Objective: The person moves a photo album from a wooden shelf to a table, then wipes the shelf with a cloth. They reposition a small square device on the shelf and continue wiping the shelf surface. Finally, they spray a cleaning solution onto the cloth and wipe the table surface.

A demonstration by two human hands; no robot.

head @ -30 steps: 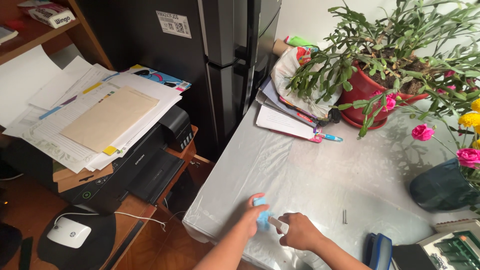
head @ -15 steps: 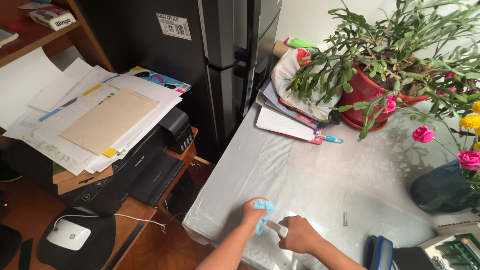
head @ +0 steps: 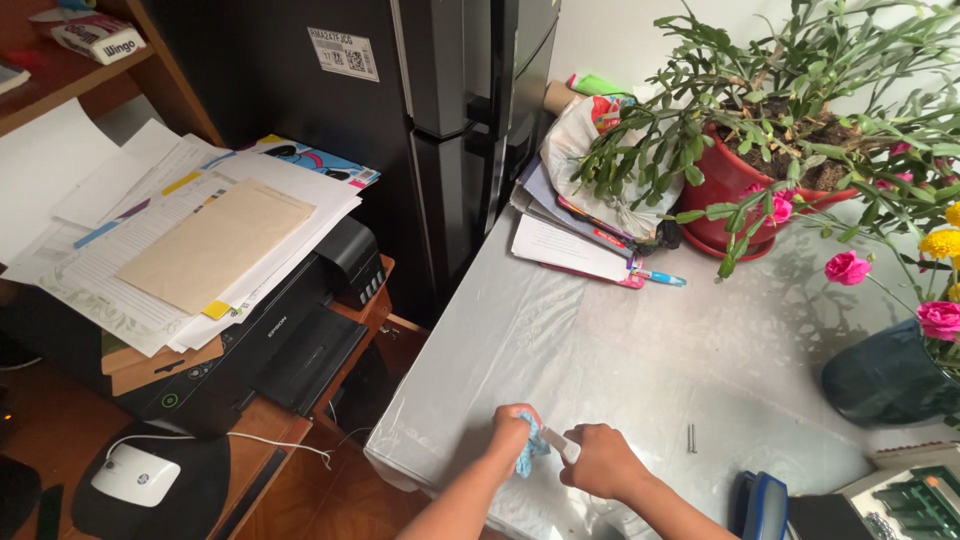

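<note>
My left hand (head: 511, 430) is closed on a small light-blue cloth (head: 528, 452) near the front edge of the table (head: 600, 340), which is covered in clear plastic. My right hand (head: 603, 460) grips a small white cylindrical object (head: 560, 443) whose tip touches the cloth. Both hands sit close together, almost touching.
A metal screw (head: 690, 437) lies right of my hands. A blue tool (head: 760, 503) and a green parts box (head: 915, 500) sit at front right. A potted plant (head: 760, 180), a dark vase of flowers (head: 885, 375) and papers (head: 570, 245) stand behind. A printer (head: 260, 340) and mouse (head: 135, 474) are left.
My left hand has closed more tightly over the blue cloth, bunching it, and slid slightly toward the table's front. My right hand stays against it with the white object.
</note>
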